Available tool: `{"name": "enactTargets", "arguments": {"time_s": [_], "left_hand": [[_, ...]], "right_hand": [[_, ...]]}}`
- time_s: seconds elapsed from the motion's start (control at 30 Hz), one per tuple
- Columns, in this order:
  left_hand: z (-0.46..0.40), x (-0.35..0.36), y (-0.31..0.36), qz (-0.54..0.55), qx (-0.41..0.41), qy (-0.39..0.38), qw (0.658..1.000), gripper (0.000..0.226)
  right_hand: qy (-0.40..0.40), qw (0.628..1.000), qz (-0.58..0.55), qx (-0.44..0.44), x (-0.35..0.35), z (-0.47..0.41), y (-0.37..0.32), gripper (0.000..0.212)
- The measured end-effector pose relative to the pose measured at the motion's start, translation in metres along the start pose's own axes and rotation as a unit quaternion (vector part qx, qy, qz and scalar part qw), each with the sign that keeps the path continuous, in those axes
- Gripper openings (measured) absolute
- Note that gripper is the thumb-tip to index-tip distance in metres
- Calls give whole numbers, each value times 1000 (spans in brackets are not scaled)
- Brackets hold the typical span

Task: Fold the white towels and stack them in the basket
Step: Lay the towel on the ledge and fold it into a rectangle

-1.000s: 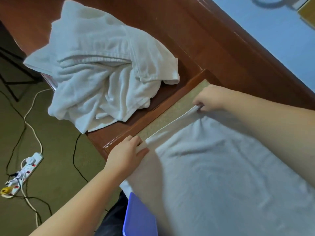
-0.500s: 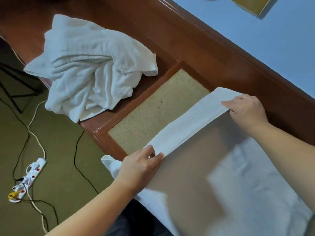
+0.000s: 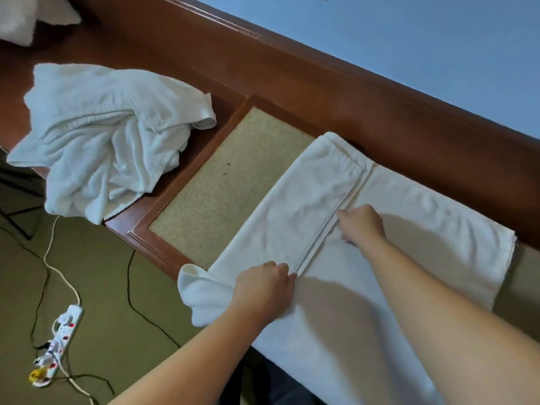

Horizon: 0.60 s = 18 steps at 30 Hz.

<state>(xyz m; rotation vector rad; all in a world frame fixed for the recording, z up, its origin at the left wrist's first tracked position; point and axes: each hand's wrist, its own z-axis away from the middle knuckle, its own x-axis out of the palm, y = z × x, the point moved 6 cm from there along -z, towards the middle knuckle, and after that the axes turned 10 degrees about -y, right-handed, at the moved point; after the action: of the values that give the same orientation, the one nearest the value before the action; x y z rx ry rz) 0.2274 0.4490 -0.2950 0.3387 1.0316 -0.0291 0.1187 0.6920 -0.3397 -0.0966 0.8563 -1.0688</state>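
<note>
A white towel (image 3: 415,217) lies spread on the wooden desk (image 3: 292,92). Its left part is folded over to the right, so the hemmed edge (image 3: 350,185) runs across the middle. My left hand (image 3: 263,285) pinches that edge at its near end. My right hand (image 3: 361,225) grips the same edge farther along, with its fingers curled under. One towel corner (image 3: 195,290) hangs over the desk's front edge. A crumpled pile of white towels (image 3: 108,141) sits on the desk's left end, apart from both hands.
A cork inset (image 3: 233,176) in the desk lies bare between the pile and the spread towel. The desk has a raised wooden back rail against a blue wall (image 3: 438,39). A power strip (image 3: 64,325) and cables lie on the olive carpet at left.
Both hands have carried the towel's left edge to the right and laid it over the middle. More of the cork inset is now uncovered.
</note>
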Motion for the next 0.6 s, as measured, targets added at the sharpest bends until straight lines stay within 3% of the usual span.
{"name": "enactTargets", "arguments": {"time_s": [0.13, 0.23, 0.33, 0.43, 0.6], "left_hand": [[-37, -32, 13, -53, 61, 23, 997, 16], [-69, -43, 40, -142, 202, -4, 969, 27], [-96, -45, 63, -268, 335, -63, 901, 38], [-122, -44, 71, -388, 401, -153, 816, 57], [-139, -55, 97, -471, 532, -133, 691, 33]], "right_hand": [[18, 996, -77, 33, 42, 73, 2, 58], [-11, 991, -125, 44, 71, 105, 12, 37], [2, 994, -107, 17, 96, 125, 20, 25], [21, 994, -99, 30, 114, 142, 24, 24], [25, 982, -159, 95, 153, 160, 22, 29]]}}
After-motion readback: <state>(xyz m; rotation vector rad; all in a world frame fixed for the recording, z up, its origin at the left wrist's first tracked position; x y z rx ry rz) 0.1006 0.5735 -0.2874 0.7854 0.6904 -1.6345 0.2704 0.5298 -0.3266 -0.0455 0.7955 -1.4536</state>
